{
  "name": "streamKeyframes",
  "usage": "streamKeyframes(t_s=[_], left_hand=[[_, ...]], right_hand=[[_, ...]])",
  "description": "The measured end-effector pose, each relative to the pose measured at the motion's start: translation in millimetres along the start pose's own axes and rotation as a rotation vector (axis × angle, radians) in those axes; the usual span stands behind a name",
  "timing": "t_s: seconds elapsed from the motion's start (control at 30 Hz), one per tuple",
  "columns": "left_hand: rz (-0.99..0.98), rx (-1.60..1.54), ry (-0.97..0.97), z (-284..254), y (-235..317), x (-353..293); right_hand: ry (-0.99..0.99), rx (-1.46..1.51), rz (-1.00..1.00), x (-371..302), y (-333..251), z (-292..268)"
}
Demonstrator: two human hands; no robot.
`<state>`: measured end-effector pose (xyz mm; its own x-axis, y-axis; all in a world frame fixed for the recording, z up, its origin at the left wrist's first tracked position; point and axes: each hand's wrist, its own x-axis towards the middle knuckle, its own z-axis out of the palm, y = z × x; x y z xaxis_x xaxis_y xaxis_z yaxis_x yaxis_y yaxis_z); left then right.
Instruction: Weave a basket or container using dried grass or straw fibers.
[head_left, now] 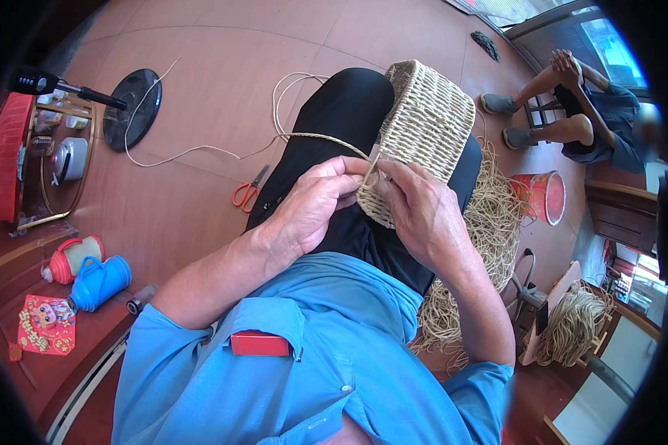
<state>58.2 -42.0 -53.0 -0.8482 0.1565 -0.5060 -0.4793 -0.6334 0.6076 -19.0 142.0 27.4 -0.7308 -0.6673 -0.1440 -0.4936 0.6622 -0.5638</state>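
Observation:
A woven straw-coloured basket (pixel 432 111) lies tilted across my lap, its near edge between my hands. My left hand (pixel 321 194) pinches a strand of twisted cord (pixel 332 139) at that edge. Beside it, my right hand (pixel 421 208) has its fingers closed at the same edge, thumb and forefinger close to the cord. The fingertips of both hands almost meet, and what exactly the right one grips is partly hidden. From my hands the cord runs left over my knee and trails in loops onto the floor.
A big heap of loose cord (pixel 497 222) lies right of my legs, beside a red bucket (pixel 548 196). Orange-handled scissors (pixel 246 194) rest on the floor at left. Further left stand a round black base (pixel 132 111) and a blue jug (pixel 101 283). A person (pixel 608 119) sits at far right.

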Motion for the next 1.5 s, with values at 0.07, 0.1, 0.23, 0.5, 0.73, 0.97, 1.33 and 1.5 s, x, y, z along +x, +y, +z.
streamKeyframes(t_s=[0.07,0.1,0.23,0.5,0.73,0.97,1.33,1.5], left_hand=[[0.040,-0.021,0.023,3.1,0.9,-1.1],[0.034,-0.018,0.040,3.8,1.8,-1.3],[0.038,-0.028,0.015,3.2,3.4,-1.5],[0.060,-0.050,-0.003,-3.1,-4.7,1.7],[0.108,0.068,-0.010,-7.1,-5.3,0.5],[0.450,0.638,0.150,12.2,-2.0,-23.9],[0.585,0.600,0.222,2.9,-20.2,-2.8],[0.443,0.417,0.133,-8.3,-20.9,6.9]], right_hand=[[0.013,-0.024,-0.005,3.9,-2.3,2.9],[0.026,-0.052,0.002,5.5,-4.0,4.8],[0.054,-0.086,0.077,10.1,-12.0,12.5],[0.149,0.073,0.204,5.8,-15.6,17.6],[-0.089,1.122,0.526,-9.1,-4.5,22.6],[-0.017,1.192,0.433,-33.5,-12.0,-1.6],[0.505,1.426,0.068,-138.1,98.5,-99.5],[0.643,1.839,0.164,-312.7,290.4,-194.1]])
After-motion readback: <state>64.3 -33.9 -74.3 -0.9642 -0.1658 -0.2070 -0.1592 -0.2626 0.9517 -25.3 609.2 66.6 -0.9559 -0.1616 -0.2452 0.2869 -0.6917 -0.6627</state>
